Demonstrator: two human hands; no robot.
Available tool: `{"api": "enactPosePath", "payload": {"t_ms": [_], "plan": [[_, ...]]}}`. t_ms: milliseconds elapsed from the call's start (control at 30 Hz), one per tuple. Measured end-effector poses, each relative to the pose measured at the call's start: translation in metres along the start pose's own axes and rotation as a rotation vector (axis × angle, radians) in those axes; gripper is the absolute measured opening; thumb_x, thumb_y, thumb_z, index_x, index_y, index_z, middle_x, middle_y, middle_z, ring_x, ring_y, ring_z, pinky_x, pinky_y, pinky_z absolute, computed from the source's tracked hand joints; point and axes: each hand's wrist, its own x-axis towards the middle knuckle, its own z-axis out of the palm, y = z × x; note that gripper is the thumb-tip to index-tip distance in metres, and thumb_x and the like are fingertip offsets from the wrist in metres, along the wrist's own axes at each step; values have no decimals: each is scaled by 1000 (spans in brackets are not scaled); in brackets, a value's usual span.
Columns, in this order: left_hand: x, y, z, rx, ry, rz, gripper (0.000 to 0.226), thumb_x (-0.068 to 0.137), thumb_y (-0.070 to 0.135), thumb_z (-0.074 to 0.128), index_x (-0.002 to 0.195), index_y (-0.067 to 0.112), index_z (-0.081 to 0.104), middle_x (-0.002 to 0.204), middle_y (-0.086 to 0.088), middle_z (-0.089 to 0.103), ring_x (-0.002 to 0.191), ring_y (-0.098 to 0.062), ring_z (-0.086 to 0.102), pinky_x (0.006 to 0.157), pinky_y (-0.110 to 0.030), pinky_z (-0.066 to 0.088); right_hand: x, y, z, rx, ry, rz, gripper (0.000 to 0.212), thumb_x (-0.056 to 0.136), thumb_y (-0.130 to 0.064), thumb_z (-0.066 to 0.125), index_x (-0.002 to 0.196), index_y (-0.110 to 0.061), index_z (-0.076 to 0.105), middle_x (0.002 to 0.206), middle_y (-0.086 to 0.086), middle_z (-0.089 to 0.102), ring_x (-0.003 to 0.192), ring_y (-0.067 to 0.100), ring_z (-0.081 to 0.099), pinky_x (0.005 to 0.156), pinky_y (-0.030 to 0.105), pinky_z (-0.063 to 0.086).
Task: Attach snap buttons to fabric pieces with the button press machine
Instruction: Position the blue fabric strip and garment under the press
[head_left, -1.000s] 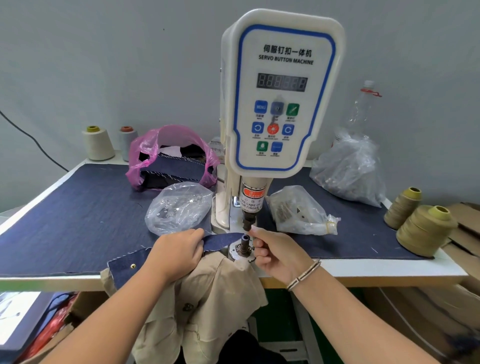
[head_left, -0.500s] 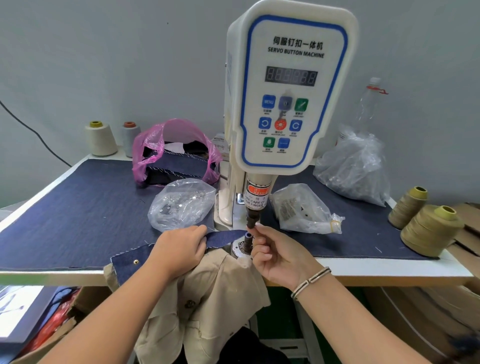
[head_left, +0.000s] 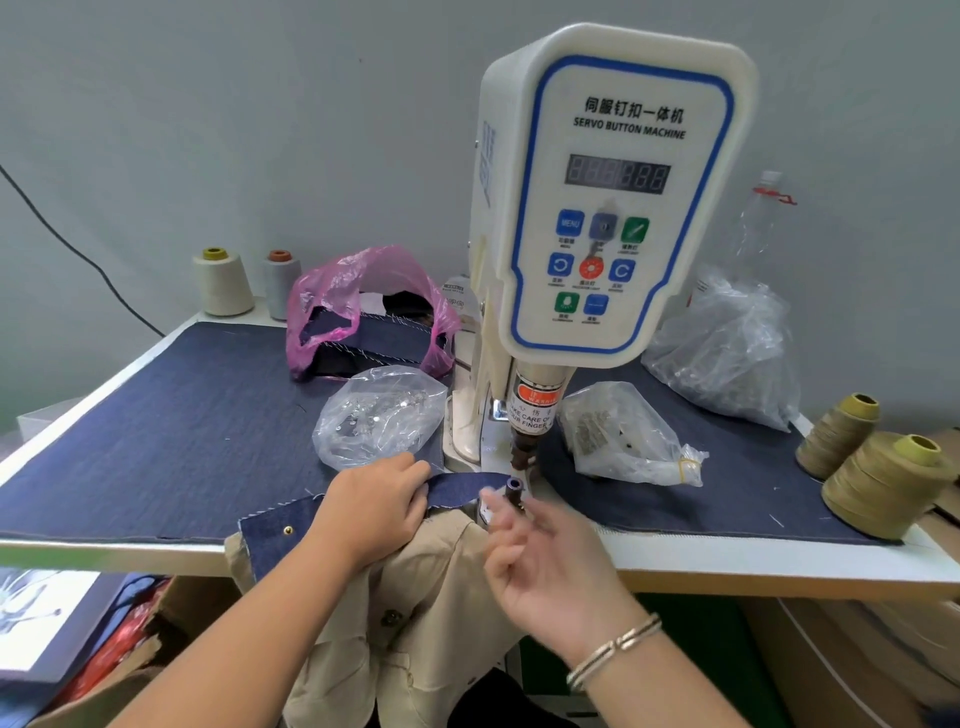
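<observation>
- One dark denim strip lies across the table's front edge, its tip just beside the lower die post of the one white button press machine; one brass snap shows on its wider left end.
- The left hand grips the strip, fingers curled over it.
- The right hand hovers just in front of the die post, palm up, fingers loosely spread and holding nothing.
- A beige garment hangs below the strip, off the table edge.
- Three clear plastic bags hold small metal parts: one left of the machine, one right of it, one larger further back.
- One pink bag holds more denim pieces.
- Four thread cones: two pale at the back left, two olive at the right.
- The white table is covered with dark denim cloth.
- A grey wall stands behind, with one black cable running down it.
</observation>
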Motion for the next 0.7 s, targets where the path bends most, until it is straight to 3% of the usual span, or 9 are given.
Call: {"api": "enactPosePath", "payload": {"t_ms": [100,200,267,300,367,467,600,700], "plan": [[-1,0,-2,-26,-47,-65,23,83,35,38,75,18,52,71,5,52,66,-21,58,49,-28,34,7,28,14,-287,-73,-25,20,91,-15,51,95,-2,65,58,3,46,41,9,38,36,16,32],[-1,-2,1,2,-206,-153,24,82,30,46,61,23,35,63,5,37,82,-20,61,59,-28,29,32,37,48,-775,-151,-237,17,92,-9,49,88,-8,66,60,-1,48,45,7,42,42,17,35],[-1,-2,1,-43,-183,-197,21,81,33,39,62,26,47,63,4,51,84,-26,64,59,-29,27,61,35,71,-1122,-120,-400,22,94,-10,47,95,-11,69,66,-3,53,53,7,48,52,17,42],[-1,-2,1,-71,-142,-207,28,79,35,35,72,23,59,72,0,63,83,-30,65,58,-29,29,78,33,82,-1314,-102,-488,23,94,-12,48,100,-10,70,74,-3,59,64,10,54,63,20,45],[0,-4,4,-84,-57,-188,36,81,37,38,84,13,65,85,-11,70,78,-35,65,57,-31,32,112,27,100,-1719,-79,-650,27,93,-12,47,105,-7,70,99,5,69,93,21,60,84,28,46],[0,-4,5,-93,-5,-171,20,87,32,54,80,14,61,83,-10,69,73,-34,64,55,-30,32,154,19,115,-2213,29,-749,29,93,-15,47,114,-12,68,116,14,64,106,32,59,86,34,46],[0,-5,7,-46,-74,-179,33,84,33,42,84,11,66,89,-12,71,80,-35,65,59,-30,34,187,29,118,-2588,86,-804,26,91,-18,53,115,-18,64,118,6,64,111,27,59,85,36,42],[3,-8,8,86,-235,-153,39,87,30,33,106,18,65,112,-5,69,100,-28,63,70,-28,38,202,38,122,-2655,74,-770,25,89,-17,55,112,-21,64,118,2,64,113,24,58,88,36,40]]}}
